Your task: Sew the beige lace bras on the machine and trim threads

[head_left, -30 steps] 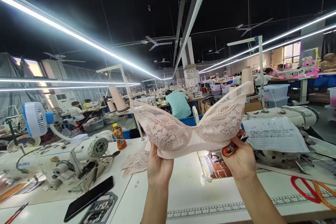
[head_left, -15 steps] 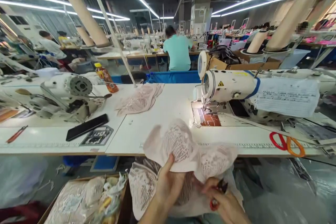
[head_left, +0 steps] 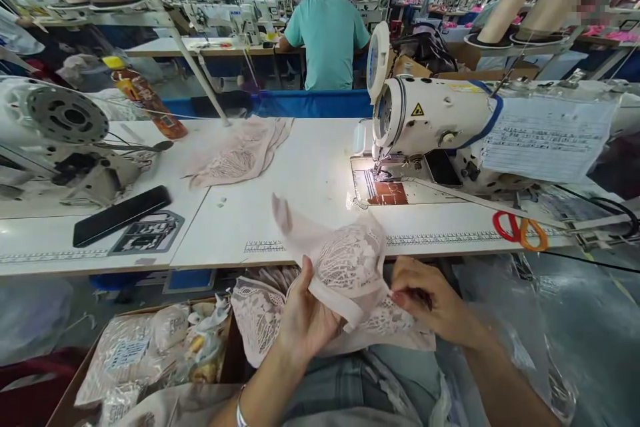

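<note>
My left hand (head_left: 303,318) is closed on the lower band of a pale pink lace bra (head_left: 345,263), held over my lap in front of the white table (head_left: 280,213). My right hand (head_left: 430,300) is closed at the bra's right side, fingers curled; what lies inside them is hidden. More pink lace pieces (head_left: 260,313) lie on my lap under the bra. The white sewing machine (head_left: 435,123) stands on the table just behind and to the right.
A stack of pink lace (head_left: 235,153) lies mid-table. Red and orange scissors (head_left: 520,230) rest at the right, a black phone (head_left: 120,213) at the left near another machine (head_left: 60,140). A box of bagged items (head_left: 150,353) sits low left. A person in teal (head_left: 327,33) sits ahead.
The bra came down from being held spread out high in both hands to my lap, folded over. My view tilted down to the table, and the red-handled snips are no longer visible.
</note>
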The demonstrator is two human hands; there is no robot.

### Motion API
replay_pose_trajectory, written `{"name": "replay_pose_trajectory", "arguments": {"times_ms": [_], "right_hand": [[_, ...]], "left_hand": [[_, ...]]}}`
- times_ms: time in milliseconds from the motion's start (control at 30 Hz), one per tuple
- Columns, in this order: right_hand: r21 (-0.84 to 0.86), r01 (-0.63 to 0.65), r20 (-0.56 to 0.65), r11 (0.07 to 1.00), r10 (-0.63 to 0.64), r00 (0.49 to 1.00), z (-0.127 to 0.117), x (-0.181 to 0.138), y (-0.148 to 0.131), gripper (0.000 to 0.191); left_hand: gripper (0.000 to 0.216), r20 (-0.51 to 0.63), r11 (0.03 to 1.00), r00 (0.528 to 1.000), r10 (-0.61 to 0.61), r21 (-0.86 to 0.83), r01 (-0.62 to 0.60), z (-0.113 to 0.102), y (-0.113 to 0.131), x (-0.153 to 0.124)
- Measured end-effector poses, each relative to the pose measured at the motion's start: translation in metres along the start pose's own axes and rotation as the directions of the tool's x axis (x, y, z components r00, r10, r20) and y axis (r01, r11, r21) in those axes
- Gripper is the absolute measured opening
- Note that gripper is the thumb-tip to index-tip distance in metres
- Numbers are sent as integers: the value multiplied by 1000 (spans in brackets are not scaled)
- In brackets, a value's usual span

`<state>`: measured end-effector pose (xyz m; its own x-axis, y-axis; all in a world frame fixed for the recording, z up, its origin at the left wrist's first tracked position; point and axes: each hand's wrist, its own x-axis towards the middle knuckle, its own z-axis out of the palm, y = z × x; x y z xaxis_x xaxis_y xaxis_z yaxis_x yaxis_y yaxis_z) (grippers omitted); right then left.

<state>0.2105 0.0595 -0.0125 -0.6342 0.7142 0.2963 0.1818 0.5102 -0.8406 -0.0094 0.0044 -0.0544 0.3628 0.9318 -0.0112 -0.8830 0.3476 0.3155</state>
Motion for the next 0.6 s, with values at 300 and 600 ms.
{"name": "replay_pose_trajectory", "arguments": {"times_ms": [300,600], "right_hand": [[120,-321,56,939,317,947,18,-6,8,36],[290,-347,35,892,352,935,17,-15,1,43]], "left_hand": [[41,-335,801,908,249,599,1,-1,-27,-3],[43,-326,829,941,86,548,115,5,-16,5]]}}
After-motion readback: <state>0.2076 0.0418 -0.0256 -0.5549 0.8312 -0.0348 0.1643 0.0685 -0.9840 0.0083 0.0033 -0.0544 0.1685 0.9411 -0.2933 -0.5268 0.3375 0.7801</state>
